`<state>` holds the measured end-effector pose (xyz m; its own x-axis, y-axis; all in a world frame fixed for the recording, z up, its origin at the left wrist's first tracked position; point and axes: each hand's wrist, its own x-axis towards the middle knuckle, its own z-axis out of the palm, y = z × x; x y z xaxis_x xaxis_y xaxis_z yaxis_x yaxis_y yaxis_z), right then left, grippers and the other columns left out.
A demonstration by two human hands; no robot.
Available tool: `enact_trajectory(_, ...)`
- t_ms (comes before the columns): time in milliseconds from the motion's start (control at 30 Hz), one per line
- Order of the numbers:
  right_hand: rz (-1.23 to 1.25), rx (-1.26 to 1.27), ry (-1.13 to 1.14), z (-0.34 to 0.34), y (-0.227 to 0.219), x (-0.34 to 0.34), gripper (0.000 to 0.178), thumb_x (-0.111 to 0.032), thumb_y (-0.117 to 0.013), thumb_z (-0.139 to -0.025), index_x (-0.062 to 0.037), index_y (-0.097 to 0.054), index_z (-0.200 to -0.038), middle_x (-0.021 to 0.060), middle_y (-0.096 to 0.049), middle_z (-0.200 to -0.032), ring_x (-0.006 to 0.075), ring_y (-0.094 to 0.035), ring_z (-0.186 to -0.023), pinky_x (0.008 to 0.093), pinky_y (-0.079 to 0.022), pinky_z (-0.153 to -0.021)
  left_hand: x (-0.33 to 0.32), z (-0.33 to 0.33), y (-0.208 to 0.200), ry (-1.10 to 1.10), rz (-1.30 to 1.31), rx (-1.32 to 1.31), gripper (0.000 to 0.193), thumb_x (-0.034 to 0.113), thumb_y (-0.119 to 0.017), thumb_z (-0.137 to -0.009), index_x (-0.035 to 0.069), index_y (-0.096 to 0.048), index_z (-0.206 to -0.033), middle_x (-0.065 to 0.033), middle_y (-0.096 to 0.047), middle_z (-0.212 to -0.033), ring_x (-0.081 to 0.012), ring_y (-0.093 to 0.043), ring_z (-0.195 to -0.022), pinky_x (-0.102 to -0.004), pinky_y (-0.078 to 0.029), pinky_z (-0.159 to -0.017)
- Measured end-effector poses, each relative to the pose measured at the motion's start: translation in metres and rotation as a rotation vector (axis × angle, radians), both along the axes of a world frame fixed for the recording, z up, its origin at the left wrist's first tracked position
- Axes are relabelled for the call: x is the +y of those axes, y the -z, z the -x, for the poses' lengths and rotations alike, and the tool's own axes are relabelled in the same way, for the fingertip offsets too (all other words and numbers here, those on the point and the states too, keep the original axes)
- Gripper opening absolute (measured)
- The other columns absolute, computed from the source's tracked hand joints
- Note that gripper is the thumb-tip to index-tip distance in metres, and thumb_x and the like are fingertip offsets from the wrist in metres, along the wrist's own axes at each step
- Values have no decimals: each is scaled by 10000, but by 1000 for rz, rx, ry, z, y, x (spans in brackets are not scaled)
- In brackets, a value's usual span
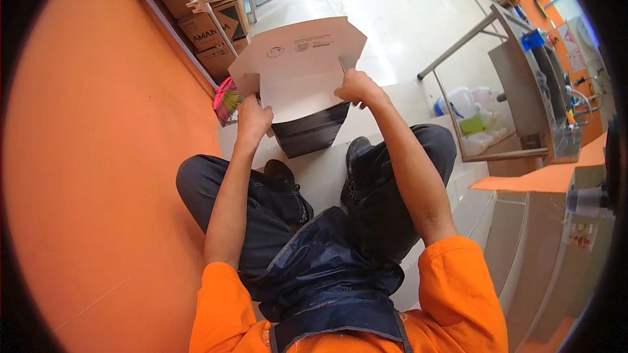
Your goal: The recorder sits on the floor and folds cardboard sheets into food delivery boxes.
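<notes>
A cardboard box (pixel 313 132), dark outside and white inside, stands between my feet on the light floor. Its broad white lid (pixel 304 46) is raised and leans away from me, with small printing near the far edge. My left hand (pixel 254 117) is closed on the left side of the box near its top edge. On the opposite side, my right hand (pixel 360 88) grips the upper edge, fingers curled around the right corner by the lid's side flap. The fingertips of both hands are partly hidden.
An orange wall (pixel 111 176) rises close on my left. Brown cartons (pixel 209 33) and a pink-edged broom head (pixel 227 99) are beyond the box. A metal sink stand (pixel 523 85) is to the right, with plastic jugs (pixel 468 104) beneath it. Tiled steps (pixel 504 235) lie at right.
</notes>
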<state>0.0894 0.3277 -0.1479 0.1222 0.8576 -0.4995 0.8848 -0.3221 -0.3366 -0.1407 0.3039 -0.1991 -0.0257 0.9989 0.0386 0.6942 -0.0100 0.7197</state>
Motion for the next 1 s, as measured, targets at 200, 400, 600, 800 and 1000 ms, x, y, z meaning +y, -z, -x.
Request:
enact_trajectory(200, 43, 218, 80, -5, 16, -13, 206, -19, -487, -678, 133, -589, -772, 261, -619, -719, 282, -650, -581, 349, -543, -513, 3, 0, 3, -2, -11, 76, 267, -29, -486, -643, -106, -572, -884, -311, -581, -788, -441, -577, -826, -447, -453, -752)
enact_trajectory(400, -22, 58, 11, -9, 34, -12, 224, -61, -521, -684, 95, -605, -821, 241, -632, -763, 292, -656, -702, 356, -530, -662, 9, 0, 26, 18, -108, 82, 246, -15, -495, -641, -98, -573, -860, -318, -576, -805, -446, -571, -836, -456, -450, -752)
enact_trajectory(600, -292, -5, 110, -2, 18, 1, 261, -138, -548, -713, 25, -619, -904, 214, -628, -929, 323, -619, -877, 381, -490, -770, 43, 9, 29, -66, 26, 96, 310, 129, -588, -695, -68, -587, -935, -273, -603, -879, -391, -589, -876, -412, -466, -756)
enact_trajectory(800, -408, 65, 216, -4, 38, 22, 223, -136, -545, -734, -4, -629, -893, 220, -609, -973, 342, -599, -924, 404, -487, -778, 53, -14, 14, -125, -103, 251, 297, 158, -596, -733, -32, -598, -962, -251, -606, -925, -382, -583, -902, -418, -468, -763)
enact_trajectory(1000, -503, -84, 153, 11, 43, 24, 153, -89, -529, -759, -12, -637, -835, 201, -628, -866, 334, -625, -845, 395, -509, -720, 45, -19, -7, -184, -110, 281, 280, 120, -620, -719, -39, -591, -948, -253, -605, -917, -380, -588, -893, -425, -475, -758)
